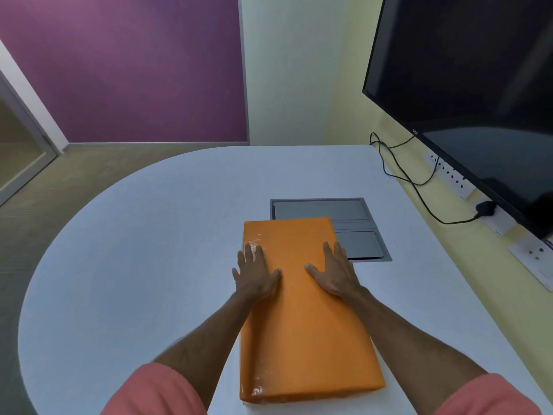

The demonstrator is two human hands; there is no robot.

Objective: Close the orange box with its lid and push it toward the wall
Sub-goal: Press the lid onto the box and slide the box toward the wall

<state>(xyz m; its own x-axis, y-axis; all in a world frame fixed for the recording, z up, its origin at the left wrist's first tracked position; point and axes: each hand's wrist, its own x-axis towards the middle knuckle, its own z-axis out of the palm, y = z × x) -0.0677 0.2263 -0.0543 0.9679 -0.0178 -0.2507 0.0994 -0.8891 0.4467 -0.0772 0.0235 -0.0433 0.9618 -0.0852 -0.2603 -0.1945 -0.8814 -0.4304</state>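
The orange box (302, 319) lies lengthwise on the white table (149, 235), its lid on top and covering it fully. My left hand (256, 274) rests flat on the lid's left edge, fingers spread and pointing away from me. On the lid's right edge my right hand (335, 272) lies flat in the same way. Both palms press on the far half of the lid. The box's far end overlaps a grey panel set in the table.
A grey recessed panel (359, 235) sits in the table just beyond the box. A black screen (466, 94) hangs on the yellow wall at right, with sockets (449, 175) and a black cable (419, 187) below it. A purple wall stands far ahead.
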